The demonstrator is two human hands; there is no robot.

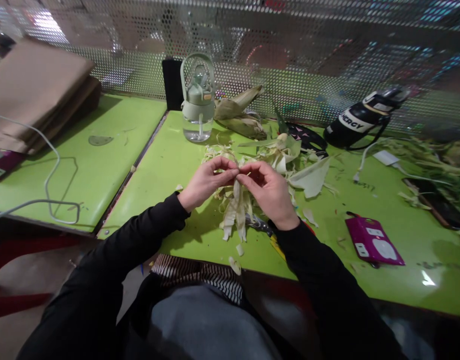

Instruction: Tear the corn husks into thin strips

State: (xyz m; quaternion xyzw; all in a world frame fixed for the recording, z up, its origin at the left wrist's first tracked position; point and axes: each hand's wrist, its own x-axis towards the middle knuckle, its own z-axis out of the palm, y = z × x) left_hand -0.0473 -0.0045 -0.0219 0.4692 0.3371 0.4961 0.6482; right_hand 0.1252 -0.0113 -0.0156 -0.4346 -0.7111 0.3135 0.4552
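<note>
My left hand (209, 181) and my right hand (269, 190) meet fingertip to fingertip above the green table (147, 185). Both pinch the top of a pale corn husk strip (235, 207), whose torn ends hang down toward the table's front edge. Behind and around my hands lies a pile of shredded husks (282, 152). A broad piece of husk (311, 177) lies to the right of the pile. Partly under the right wrist is a pair of scissors (258, 224) with some yellow showing. The exact pinch point is hidden by my fingers.
A clear water bottle (197, 112) stands behind my hands, beside whole dry husks (241, 115). A black bottle (361, 117) leans against the perforated metal screen (237, 45). To the right are a purple card holder (374, 240) and a phone (440, 202). Brown paper bags (38, 90) lie left.
</note>
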